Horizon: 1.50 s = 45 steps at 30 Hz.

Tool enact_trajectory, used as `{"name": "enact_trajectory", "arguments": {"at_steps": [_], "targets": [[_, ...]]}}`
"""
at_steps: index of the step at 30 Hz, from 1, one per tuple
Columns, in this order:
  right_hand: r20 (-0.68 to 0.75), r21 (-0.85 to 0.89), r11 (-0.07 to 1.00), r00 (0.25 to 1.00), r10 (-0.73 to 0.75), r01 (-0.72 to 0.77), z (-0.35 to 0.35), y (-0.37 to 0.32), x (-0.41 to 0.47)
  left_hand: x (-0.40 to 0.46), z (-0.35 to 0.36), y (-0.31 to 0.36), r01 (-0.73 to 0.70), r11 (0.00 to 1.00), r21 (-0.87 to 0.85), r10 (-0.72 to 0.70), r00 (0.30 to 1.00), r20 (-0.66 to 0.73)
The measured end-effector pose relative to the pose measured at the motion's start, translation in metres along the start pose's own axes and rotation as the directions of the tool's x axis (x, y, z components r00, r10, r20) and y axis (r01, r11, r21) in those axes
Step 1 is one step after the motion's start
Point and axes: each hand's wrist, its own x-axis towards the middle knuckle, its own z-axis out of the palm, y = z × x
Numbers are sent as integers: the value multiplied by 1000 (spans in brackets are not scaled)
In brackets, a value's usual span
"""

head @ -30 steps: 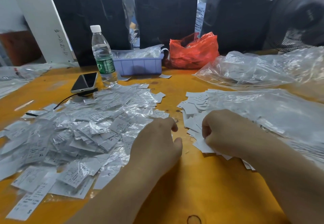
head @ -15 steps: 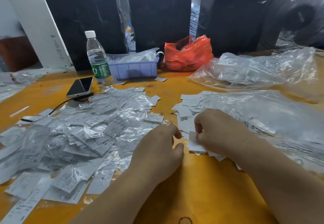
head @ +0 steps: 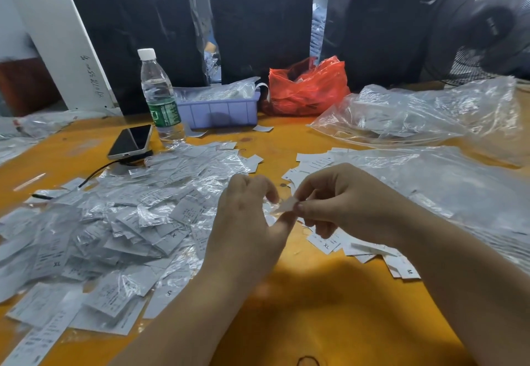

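Note:
My right hand [head: 341, 202] pinches a small white size label [head: 286, 204] between thumb and forefinger, lifted above the orange table [head: 315, 308]. My left hand [head: 246, 222] is right beside it with curled fingers; its thumb reaches up under the label, and a thin clear sleeve seems to sit at its fingertips, though blur hides the details. A big heap of labels in clear sleeves [head: 114, 222] lies to the left. A smaller pile of bare white labels [head: 329, 242] lies under and behind my right hand.
A water bottle [head: 160, 99], a phone [head: 132, 142] on a cable, a purple tray [head: 220, 110] and a red bag [head: 309, 87] stand at the back. Large clear plastic bags [head: 430, 182] cover the right side. Black wrapped bundles and a fan rise behind.
My right hand has lifted a label off the bare pile and brought it toward my left hand, which rose from the table to meet it. The view moved slightly.

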Motion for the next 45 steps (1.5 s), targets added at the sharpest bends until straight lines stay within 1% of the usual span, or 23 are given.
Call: {"name": "enact_trajectory", "arguments": {"at_steps": [2, 3, 5, 7, 9, 11, 13, 14, 15, 18, 21, 22, 25, 27, 29, 31, 36, 38, 41, 43, 45], "targets": [[-28, -68, 998, 1000, 9, -11, 0, 1, 0, -1, 1, 1, -8, 1000, -1, 8, 999, 43], [-54, -132, 991, 999, 6, -13, 0, 1, 0, -2, 1, 2, -4, 1000, -12, 4, 998, 68], [-138, -327, 945, 990, -32, -15, 1, 3, -2, -4, 1, 3, 19, 999, -45, -14, 994, 106], [-241, -498, 866, 967, -84, -49, -1, 5, -7, -6, 2, 6, 33, 996, -82, -22, 992, 128], [-334, -592, 793, 939, -82, -141, -9, 6, -16, -7, 3, 9, 29, 993, -113, -13, 989, 146], [-413, -688, 675, 909, -60, -268, -20, 8, -27, -9, 4, 12, 16, 992, -125, 6, 984, 176], [-466, -753, 540, 884, -34, -377, -26, 11, -38, -12, 7, 14, -9, 995, -98, 29, 977, 211], [-477, -759, 503, 879, 2, -413, -26, 13, -42, -13, 7, 15, -22, 996, -90, 41, 974, 221], [-480, -751, 495, 876, 48, -438, -24, 16, -46, -14, 8, 16, -35, 995, -91, 56, 972, 228], [-472, -705, 519, 866, 166, -484, -20, 24, -48, -16, 9, 20, -91, 989, -114, 117, 962, 248], [-504, -669, 525, 840, 200, -526, -24, 28, -47, -19, 9, 22, -121, 984, -128, 150, 957, 249], [-510, -676, 501, 834, 211, -540, -25, 28, -47, -20, 9, 22, -122, 983, -139, 153, 959, 237], [-505, -722, 380, 816, 283, -578, -23, 27, -47, -20, 10, 19, -132, 982, -132, 158, 965, 211], [-490, -714, 381, 808, 326, -587, -21, 27, -47, -20, 10, 17, -111, 985, -132, 141, 959, 247], [-462, -716, 404, 820, 337, -569, -19, 28, -45, -19, 9, 16, -93, 987, -134, 127, 954, 272], [-448, -721, 419, 832, 327, -553, -19, 30, -44, -18, 10, 14, -96, 987, -127, 128, 955, 268], [-455, -689, 471, 835, 310, -551, -24, 36, -44, -16, 11, 11, -99, 988, -121, 128, 958, 257], [-465, -690, 462, 830, 307, -557, -25, 36, -44, -15, 11, 10, -96, 989, -116, 122, 962, 246], [-498, -716, 375, 807, 317, -589, -25, 37, -43, -15, 9, 10, -89, 988, -125, 117, 964, 239], [-490, -697, 388, 796, 356, -603, -24, 37, -44, -15, 9, 11, -93, 987, -133, 122, 965, 231], [-464, -697, 408, 805, 370, -589, -22, 38, -44, -15, 10, 11, -99, 987, -129, 126, 966, 227]]}}
